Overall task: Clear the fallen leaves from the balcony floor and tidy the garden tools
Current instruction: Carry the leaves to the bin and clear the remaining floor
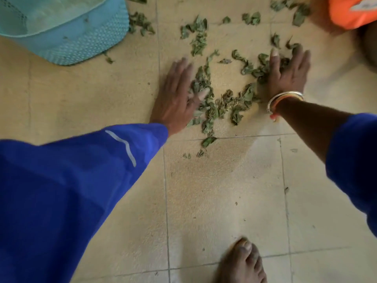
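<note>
Dry green leaves (224, 103) lie scattered over the beige tiled floor (204, 190), thickest between my two hands. My left hand (179, 94) lies flat on the floor with straight fingers against the left side of the pile. On the right side of the pile my right hand (287, 72), with bangles at the wrist, presses down on leaves with spread fingers. More loose leaves (197, 35) lie further away, towards the top of the view.
A light blue woven basket (81, 37) stands at the top left with a few leaves beside it. An orange container (350, 13) sits at the top right corner. My bare foot (242, 262) stands on the tiles at the bottom.
</note>
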`<state>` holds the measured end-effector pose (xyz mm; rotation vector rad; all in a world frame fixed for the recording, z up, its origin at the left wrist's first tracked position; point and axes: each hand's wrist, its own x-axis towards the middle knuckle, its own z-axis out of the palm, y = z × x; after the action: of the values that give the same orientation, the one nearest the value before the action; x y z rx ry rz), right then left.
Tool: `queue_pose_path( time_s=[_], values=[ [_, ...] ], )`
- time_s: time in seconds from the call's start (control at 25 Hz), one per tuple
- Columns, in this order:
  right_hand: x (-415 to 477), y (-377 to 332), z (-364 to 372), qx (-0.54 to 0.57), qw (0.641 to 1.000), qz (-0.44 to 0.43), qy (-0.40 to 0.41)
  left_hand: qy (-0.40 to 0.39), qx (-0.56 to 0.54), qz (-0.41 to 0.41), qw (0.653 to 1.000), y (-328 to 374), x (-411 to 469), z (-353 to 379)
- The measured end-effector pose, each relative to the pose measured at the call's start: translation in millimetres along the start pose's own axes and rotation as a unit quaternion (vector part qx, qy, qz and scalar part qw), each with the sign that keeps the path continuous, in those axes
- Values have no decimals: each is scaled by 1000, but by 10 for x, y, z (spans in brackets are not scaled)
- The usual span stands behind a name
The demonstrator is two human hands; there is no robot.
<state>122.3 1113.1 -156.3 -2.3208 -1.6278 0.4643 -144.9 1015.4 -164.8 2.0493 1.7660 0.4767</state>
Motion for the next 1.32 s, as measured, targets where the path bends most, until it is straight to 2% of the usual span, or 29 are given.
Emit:
queue_pose_path(
  time_s=[0.08,0.16,0.28,0.32,0.36,0.4,0.48,0.56,0.6,0.72,0.8,0.84,0.96,1.08,1.2,1.24,1.32],
  values=[
    [167,-13,3,42,995,-77,-54,16,36,-42,998,-108,362,-33],
    [100,-87,-10,78,973,-187,-112,9,72,-46,996,-156,749,-70],
    [-228,-139,12,14,901,-381,-208,-30,53,-14,998,-78,1129,-128],
    [-351,-119,9,2,887,-415,-202,-55,35,1,998,-36,1182,-120],
    [-456,-64,26,1,894,-416,-165,-78,23,18,997,-1,1198,-103],
    [-569,2,53,8,917,-385,-104,-92,18,38,995,19,1166,-76],
    [-764,114,121,33,971,-237,2,-92,16,84,992,31,998,-46],
    [-891,131,211,60,991,-116,27,-87,-5,113,990,69,726,-30],
    [-925,95,255,69,993,-95,18,-81,-20,120,989,96,558,-19],
    [-959,-103,317,126,978,-166,-24,-1,-24,119,993,98,115,-19],
    [-1033,-174,338,145,959,-241,-38,56,-8,80,995,38,29,-16],
    [-1093,-184,350,143,954,-261,-32,58,-4,64,996,9,66,-14],
    [-1443,-232,414,71,969,-237,-1,-34,-14,71,997,-10,359,-5],
    [-1724,-321,542,-67,967,-246,-6,-127,-30,153,980,49,671,-33],
    [-1505,-419,603,-68,975,-209,19,-189,-72,200,959,141,756,-12],
    [-1389,-429,591,-42,979,-195,32,-184,-102,191,959,171,717,-1],
    [-1179,-401,522,10,982,-177,68,-111,-148,167,968,201,582,14]
  ],
)
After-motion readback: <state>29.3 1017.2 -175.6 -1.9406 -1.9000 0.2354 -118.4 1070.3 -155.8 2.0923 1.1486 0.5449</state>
